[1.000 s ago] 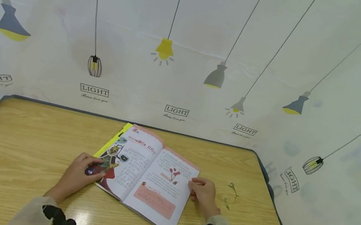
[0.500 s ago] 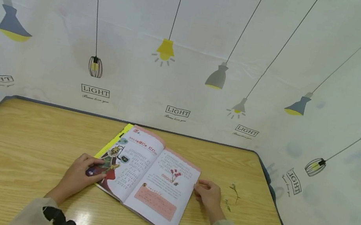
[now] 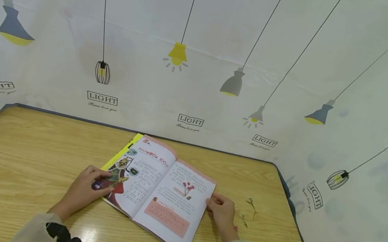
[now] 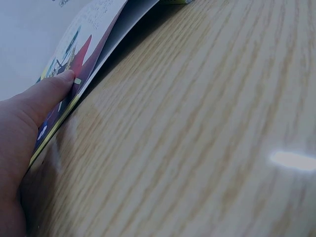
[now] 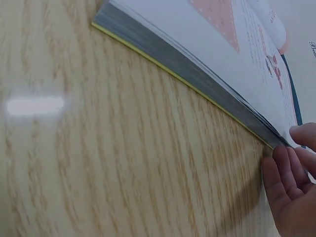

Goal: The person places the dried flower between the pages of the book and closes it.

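An open book (image 3: pixel 174 203) with printed, illustrated pages lies slanted on the wooden table, its yellow cover edge showing at the far left. My left hand (image 3: pixel 84 188) rests on the left page (image 3: pixel 143 168), thumb and fingers spread over the picture. The left wrist view shows that thumb (image 4: pixel 47 96) flat on the page; its other fingers are hidden there. At the right edge of the book, my right hand (image 3: pixel 221 213) pinches the page edge between thumb and fingers. In the right wrist view, the fingertips (image 5: pixel 284 155) of this hand meet the stacked page edges.
Two small flower sprigs, one upper (image 3: pixel 252 208) and one lower (image 3: pixel 244 220), lie right of my right hand. A bit of red shows beside that wrist. Lamp-printed white sheeting (image 3: pixel 141 65) rises behind the table (image 3: pixel 19 151) and along its sides.
My right hand moved slightly right off the page edge, then came back a little to it. The left hand and the book stay nearly still.
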The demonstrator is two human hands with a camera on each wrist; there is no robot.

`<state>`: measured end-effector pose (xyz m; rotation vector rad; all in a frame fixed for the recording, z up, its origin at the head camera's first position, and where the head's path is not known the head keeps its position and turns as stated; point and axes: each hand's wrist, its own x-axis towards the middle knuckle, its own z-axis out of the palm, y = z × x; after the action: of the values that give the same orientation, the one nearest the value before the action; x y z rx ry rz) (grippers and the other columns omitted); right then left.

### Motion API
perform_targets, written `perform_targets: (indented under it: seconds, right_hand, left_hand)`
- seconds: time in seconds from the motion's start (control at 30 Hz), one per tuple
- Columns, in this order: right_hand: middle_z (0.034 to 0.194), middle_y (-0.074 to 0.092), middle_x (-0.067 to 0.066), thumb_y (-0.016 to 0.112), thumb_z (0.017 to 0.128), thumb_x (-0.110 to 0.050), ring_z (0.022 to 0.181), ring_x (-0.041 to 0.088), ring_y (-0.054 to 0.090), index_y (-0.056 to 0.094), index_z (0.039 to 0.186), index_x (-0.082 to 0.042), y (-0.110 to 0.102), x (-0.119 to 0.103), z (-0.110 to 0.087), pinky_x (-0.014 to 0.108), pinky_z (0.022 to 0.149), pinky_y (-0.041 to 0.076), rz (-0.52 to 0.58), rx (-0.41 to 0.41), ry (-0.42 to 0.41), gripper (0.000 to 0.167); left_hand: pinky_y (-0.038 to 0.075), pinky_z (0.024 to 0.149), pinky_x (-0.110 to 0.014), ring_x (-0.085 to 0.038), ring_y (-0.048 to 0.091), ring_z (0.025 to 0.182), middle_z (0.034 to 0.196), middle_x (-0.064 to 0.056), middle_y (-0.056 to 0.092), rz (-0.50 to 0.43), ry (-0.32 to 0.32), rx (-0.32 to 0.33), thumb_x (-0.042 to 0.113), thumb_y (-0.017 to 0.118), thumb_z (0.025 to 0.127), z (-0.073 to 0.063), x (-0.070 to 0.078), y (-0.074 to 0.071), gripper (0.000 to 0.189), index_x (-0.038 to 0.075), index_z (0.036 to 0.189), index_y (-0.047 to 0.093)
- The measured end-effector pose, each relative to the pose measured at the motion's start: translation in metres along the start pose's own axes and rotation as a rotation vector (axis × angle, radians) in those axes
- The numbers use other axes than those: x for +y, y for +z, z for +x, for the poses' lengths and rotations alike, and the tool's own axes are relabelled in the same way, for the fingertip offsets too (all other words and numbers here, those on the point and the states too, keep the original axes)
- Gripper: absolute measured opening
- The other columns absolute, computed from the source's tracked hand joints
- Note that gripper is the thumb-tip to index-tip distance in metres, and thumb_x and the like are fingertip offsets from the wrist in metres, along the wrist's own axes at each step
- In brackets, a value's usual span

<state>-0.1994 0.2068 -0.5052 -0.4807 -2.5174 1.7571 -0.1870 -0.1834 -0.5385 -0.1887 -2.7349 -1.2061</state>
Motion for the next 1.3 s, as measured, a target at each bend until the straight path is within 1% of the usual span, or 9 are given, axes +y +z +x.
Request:
perform_targets:
  seconds: [0.27, 0.47, 0.67, 0.93, 1.13, 1.3]
  right_hand:
    - [0.082, 0.057, 0.01, 0.069, 0.078, -0.003, 0.062, 0.009, 0.054, 0.063, 0.108, 0.008, 0.0011, -0.0035, 0.0001, 0.027, 0.056, 0.049, 0.034, 0.055, -0.009, 0.032]
    - [0.079, 0.055, 0.008, 0.071, 0.077, -0.002, 0.062, 0.01, 0.053, 0.061, 0.111, 0.008, 0.0053, -0.0071, -0.0016, 0.025, 0.057, 0.048, 0.087, 0.066, 0.018, 0.037]
    - [0.078, 0.055, 0.009, 0.071, 0.074, 0.005, 0.063, 0.011, 0.053, 0.059, 0.113, 0.009, 0.0071, -0.0046, -0.0019, 0.024, 0.058, 0.049, 0.136, 0.07, 0.022, 0.04]
    - [0.08, 0.06, 0.01, 0.071, 0.074, 0.006, 0.069, 0.013, 0.055, 0.063, 0.106, 0.005, 0.0074, -0.0018, 0.0006, 0.023, 0.058, 0.048, 0.107, 0.104, 0.041, 0.033]
    - [0.076, 0.061, 0.009, 0.07, 0.074, 0.006, 0.066, 0.012, 0.056, 0.064, 0.102, 0.006, 0.0083, -0.0018, 0.0015, 0.023, 0.058, 0.049, 0.124, 0.111, 0.039, 0.029]
    - [0.077, 0.061, 0.008, 0.069, 0.074, 0.003, 0.066, 0.01, 0.054, 0.066, 0.1, 0.008, 0.0089, -0.0023, 0.0004, 0.02, 0.056, 0.046, 0.083, 0.127, 0.023, 0.026]
  left_hand:
    - [0.037, 0.081, -0.046, -0.025, 0.048, 0.093, 0.1, -0.008, 0.049, 0.003, 0.011, 0.017, 0.037, 0.075, 0.075, 0.0, 0.0023, -0.0011, 0.048, 0.007, 0.112, 0.064]
    - [0.037, 0.08, -0.044, -0.024, 0.048, 0.092, 0.099, -0.007, 0.049, 0.008, 0.018, 0.023, 0.038, 0.075, 0.074, 0.0002, 0.0009, -0.0002, 0.049, 0.008, 0.111, 0.065]
    - [0.037, 0.079, -0.044, -0.023, 0.048, 0.091, 0.098, -0.007, 0.049, 0.012, 0.028, 0.033, 0.037, 0.076, 0.074, 0.0001, 0.0002, 0.0007, 0.048, 0.008, 0.111, 0.065]
    - [0.037, 0.079, -0.043, -0.022, 0.047, 0.091, 0.098, -0.006, 0.048, 0.023, 0.041, 0.041, 0.035, 0.076, 0.074, -0.0002, -0.0019, 0.0024, 0.048, 0.008, 0.111, 0.065]
    - [0.037, 0.078, -0.043, -0.022, 0.047, 0.09, 0.097, -0.006, 0.048, 0.024, 0.039, 0.044, 0.036, 0.076, 0.073, -0.0007, -0.0014, 0.0025, 0.048, 0.007, 0.11, 0.065]
    - [0.037, 0.079, -0.043, -0.022, 0.047, 0.09, 0.098, -0.006, 0.048, 0.022, 0.041, 0.04, 0.034, 0.076, 0.074, -0.0007, -0.0007, 0.0024, 0.047, 0.007, 0.111, 0.064]
